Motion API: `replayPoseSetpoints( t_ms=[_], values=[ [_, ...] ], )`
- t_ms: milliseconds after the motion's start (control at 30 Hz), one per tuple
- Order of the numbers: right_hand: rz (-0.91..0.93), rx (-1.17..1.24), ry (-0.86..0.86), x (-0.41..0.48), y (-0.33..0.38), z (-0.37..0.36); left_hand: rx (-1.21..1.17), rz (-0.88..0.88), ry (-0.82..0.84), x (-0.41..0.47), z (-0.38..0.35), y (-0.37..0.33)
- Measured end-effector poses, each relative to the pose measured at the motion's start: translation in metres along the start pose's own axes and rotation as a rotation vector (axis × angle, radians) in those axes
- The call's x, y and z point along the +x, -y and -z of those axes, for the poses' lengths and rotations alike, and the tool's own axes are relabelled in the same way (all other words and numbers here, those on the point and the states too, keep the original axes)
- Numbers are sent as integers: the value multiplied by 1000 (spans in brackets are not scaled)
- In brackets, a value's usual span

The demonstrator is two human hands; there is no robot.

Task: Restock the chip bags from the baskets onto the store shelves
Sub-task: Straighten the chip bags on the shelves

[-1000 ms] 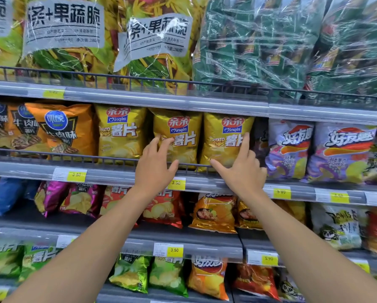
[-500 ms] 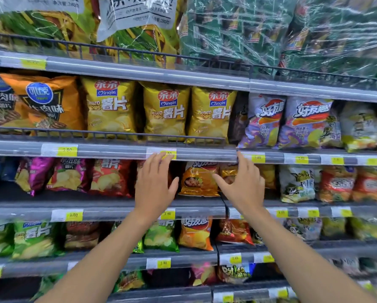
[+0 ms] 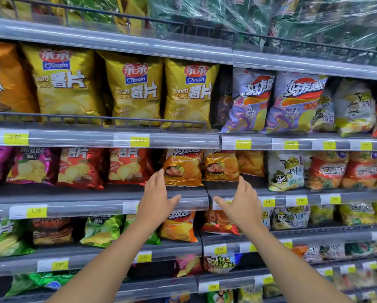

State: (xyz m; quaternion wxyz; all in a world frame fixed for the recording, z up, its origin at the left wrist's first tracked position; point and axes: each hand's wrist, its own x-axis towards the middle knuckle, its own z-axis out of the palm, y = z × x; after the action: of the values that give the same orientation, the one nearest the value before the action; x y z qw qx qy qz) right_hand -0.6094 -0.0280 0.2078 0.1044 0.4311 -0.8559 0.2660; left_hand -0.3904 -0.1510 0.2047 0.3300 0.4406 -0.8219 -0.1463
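Three yellow potato chip bags (image 3: 135, 90) stand upright side by side on an upper shelf behind a wire rail. One shelf lower sit two orange chip bags (image 3: 183, 169). My left hand (image 3: 157, 200) is held up in front of that lower shelf's edge, fingers straight, its fingertips near the left orange bag's side. My right hand (image 3: 244, 204) is raised beside it, fingers straight and thumb spread, just below the second orange bag (image 3: 221, 166). Both hands hold nothing. No basket is in view.
Grey store shelves (image 3: 96, 193) with yellow price tags run across the whole view. Red chip bags (image 3: 80, 169) sit left of the hands, purple bags (image 3: 251, 101) upper right, green bags (image 3: 100, 230) and orange bags (image 3: 179, 226) lower down. Wrapped multipacks fill the top shelf.
Both hands have come down from the yellow bags' shelf to the shelf below, and the view has shifted downward and closer. Neither hand took hold of anything.
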Motion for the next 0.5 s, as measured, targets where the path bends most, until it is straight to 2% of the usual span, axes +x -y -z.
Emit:
replayPoseSetpoints(
  t_ms=[200, 400, 500],
  values=[
    [-46, 42, 64, 66, -17, -14, 16, 210, -32, 52, -29, -10],
    [-161, 14, 267, 119, -20, -44, 48, 357, 13, 90, -52, -5],
    [-171, 118, 218, 141, -17, -56, 42, 403, 40, 104, -59, 0]
  ],
)
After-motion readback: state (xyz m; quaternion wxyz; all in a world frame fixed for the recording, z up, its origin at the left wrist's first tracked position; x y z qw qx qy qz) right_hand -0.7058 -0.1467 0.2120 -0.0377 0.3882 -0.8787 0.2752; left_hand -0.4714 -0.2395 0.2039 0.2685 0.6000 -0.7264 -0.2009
